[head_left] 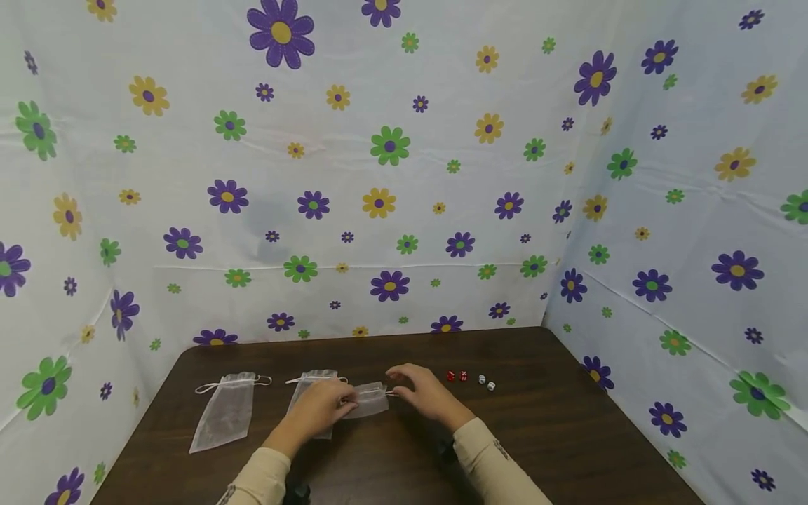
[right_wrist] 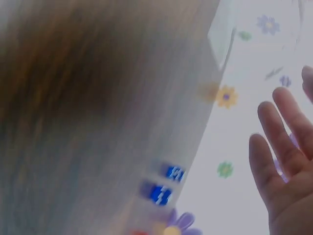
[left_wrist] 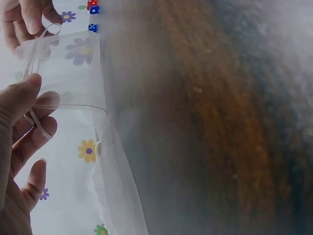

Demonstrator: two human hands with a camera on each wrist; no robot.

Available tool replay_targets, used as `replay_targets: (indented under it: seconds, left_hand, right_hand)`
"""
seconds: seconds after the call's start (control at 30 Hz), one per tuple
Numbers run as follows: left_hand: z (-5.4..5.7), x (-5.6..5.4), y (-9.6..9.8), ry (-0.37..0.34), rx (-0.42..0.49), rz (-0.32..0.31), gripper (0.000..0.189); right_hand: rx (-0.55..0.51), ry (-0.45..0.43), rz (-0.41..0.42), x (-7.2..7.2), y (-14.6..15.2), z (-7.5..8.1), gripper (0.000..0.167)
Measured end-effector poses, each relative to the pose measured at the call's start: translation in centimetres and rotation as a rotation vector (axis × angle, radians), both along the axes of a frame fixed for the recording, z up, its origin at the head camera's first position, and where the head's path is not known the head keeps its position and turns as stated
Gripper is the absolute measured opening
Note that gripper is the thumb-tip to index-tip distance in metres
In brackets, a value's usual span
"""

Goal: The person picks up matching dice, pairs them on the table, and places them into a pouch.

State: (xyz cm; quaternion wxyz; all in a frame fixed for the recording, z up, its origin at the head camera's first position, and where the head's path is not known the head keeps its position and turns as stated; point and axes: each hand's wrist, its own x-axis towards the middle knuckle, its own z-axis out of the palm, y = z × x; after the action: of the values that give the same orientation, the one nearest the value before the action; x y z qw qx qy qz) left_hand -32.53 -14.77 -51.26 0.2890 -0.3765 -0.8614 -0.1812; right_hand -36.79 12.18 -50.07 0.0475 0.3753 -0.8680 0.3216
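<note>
A small sheer white drawstring pouch (head_left: pixel 369 403) is pinched at its left side by my left hand (head_left: pixel 320 405). In the left wrist view, a white cord runs past the fingers of this hand. My right hand (head_left: pixel 429 394) is at the pouch's other end, thumb and forefinger apart beside a loop of cord. Its other fingers (right_wrist: pixel 276 132) are spread in the right wrist view. A second sheer pouch (head_left: pixel 307 383) lies partly hidden beneath my left hand and the held pouch. Further left, a third sheer pouch (head_left: pixel 224 415) lies flat with its cord loops out to both sides.
Two red dice (head_left: pixel 463 376) and two paler dice (head_left: pixel 482 379) sit right of my right hand; the pale pair looks blue in the wrist views (right_wrist: pixel 161 195). The dark wooden table (head_left: pixel 568 435) is bordered by a white flowered cloth (head_left: pixel 353 168) at the back and sides.
</note>
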Motion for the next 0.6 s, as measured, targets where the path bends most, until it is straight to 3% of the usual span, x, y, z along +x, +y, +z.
replay_targets:
  seconds: [0.17,0.33,0.43,0.6]
  left_hand:
    - [0.2,-0.1,-0.1,0.0,-0.004,-0.004,0.021]
    - [0.1,-0.2,-0.2,-0.024,-0.008,-0.005,0.02]
    - [0.0,-0.2,-0.3,-0.023,-0.01,-0.01,0.02]
    - [0.1,-0.1,-0.4,-0.023,-0.008,-0.006,0.02]
  right_hand:
    - [-0.018,0.031,-0.207,-1.8,2.5,-0.6,0.021]
    - [-0.068,0.022,-0.379,-3.2,5.7,-1.5,0.023]
    - [-0.047,-0.001,-0.423,-3.7,6.8,-1.9,0.027]
    - [0.096,0.024,-0.428,-4.0,7.3,-2.0,0.028]
